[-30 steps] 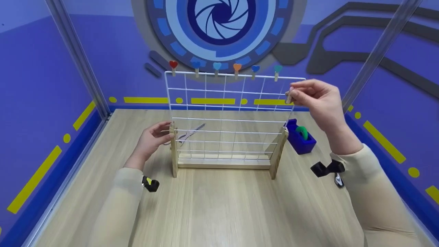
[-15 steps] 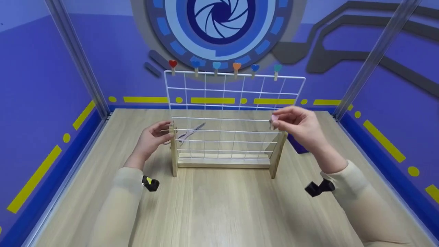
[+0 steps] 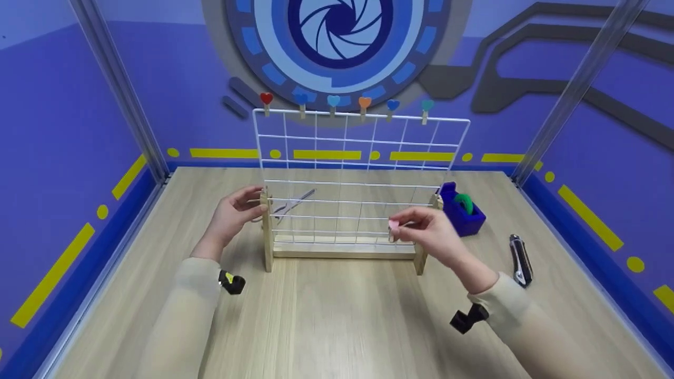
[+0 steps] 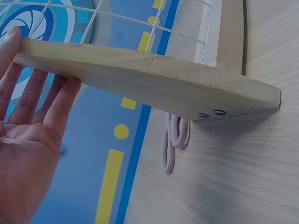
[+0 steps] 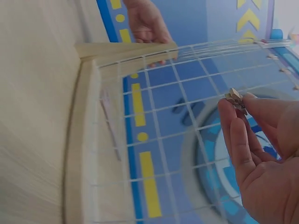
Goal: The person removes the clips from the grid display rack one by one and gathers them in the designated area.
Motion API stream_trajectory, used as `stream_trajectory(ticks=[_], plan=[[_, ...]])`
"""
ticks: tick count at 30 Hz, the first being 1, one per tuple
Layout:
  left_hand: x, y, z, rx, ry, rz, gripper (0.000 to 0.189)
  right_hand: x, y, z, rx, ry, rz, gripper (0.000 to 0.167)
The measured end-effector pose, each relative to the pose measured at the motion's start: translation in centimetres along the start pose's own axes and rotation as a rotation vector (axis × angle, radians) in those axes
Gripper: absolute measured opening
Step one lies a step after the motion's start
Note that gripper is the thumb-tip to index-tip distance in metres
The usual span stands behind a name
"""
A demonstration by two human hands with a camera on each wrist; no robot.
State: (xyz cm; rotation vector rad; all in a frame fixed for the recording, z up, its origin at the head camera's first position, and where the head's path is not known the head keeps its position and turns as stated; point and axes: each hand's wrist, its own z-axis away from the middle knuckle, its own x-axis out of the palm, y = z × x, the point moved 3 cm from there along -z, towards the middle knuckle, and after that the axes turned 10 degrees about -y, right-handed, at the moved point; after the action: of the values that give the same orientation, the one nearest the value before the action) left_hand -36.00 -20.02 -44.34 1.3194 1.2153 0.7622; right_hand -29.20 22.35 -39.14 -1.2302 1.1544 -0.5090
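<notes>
My right hand (image 3: 429,231) pinches a small wooden clothespin with a pink heart (image 3: 393,225) between thumb and fingertips, in front of the lower right part of a white wire grid (image 3: 345,141). In the right wrist view the clothespin (image 5: 236,99) shows its wooden legs. A wooden stand (image 3: 342,254) holds the grid upright. My left hand (image 3: 231,218) grips the top of the stand's left side post (image 4: 154,79), thumb on one face and fingers on the other. Several heart clothespins, among them a red one (image 3: 266,99) and an orange one (image 3: 364,102), sit along the grid's top wire.
Scissors (image 3: 296,205) lie behind the grid at the left. A blue tape dispenser (image 3: 466,223) with green tape stands right of the stand. A utility knife (image 3: 520,260) lies at the right of the wooden table (image 3: 337,321). Blue panels surround the table.
My right hand has come down and left with the pink-heart clothespin, from beside the grid's upper right edge to its lower right part. My left hand stays on the post.
</notes>
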Motion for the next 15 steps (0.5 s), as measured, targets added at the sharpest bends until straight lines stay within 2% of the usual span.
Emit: stream_trajectory(ticks=[3, 10, 15], plan=[[0.1, -0.1, 0.0, -0.005, -0.001, -0.001, 0.055, 1.3, 1.5, 0.1, 0.007, -0.031, -0.01, 0.028], [0.0, -0.1, 0.1, -0.016, 0.007, 0.014, 0.057, 4.6, 5.1, -0.1, 0.037, -0.098, -0.116, 0.03], [0.1, 0.0, 0.1, -0.015, 0.003, 0.013, 0.057, 6.5, 7.5, 0.3, 0.11, -0.125, -0.147, 0.033]])
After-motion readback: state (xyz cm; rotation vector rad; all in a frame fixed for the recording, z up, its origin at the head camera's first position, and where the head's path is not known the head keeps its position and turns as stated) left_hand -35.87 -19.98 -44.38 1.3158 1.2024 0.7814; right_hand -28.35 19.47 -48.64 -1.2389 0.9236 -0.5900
